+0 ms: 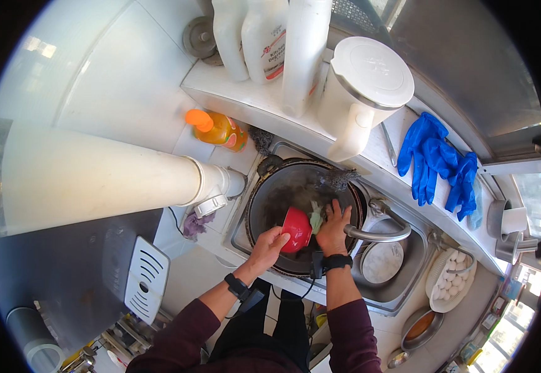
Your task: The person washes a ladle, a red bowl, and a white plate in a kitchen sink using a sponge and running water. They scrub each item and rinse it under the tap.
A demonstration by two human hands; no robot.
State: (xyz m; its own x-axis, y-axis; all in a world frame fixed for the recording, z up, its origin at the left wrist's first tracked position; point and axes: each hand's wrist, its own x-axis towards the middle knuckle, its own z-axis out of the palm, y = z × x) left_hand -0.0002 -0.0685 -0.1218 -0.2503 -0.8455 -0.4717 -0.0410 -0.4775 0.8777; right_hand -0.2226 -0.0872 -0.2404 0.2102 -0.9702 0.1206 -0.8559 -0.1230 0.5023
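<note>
My left hand [268, 247] grips the rim of a red bowl [296, 230], tilted over a large dark pan [261, 202] with a worn rim. The pan rests in the left sink basin, and murky water appears to be inside it. Beside the bowl is a limp pale-green piece [316, 217]; whether it is cloth or a leaf I cannot tell. Against it, my right hand [332, 230] is open with fingers stretched out toward the far side, near the faucet [382, 233]. Dark scouring wool [339, 179] sits at the pan's far rim.
The right basin holds a pale round dish [382, 261]. Eggs in a white basket [449, 283] and a metal bowl [422, 326] stand to the right. On the ledge are a white pitcher [370, 74] and blue gloves [432, 155]. An orange-capped bottle [224, 132] and thick pipe [109, 177] stand left.
</note>
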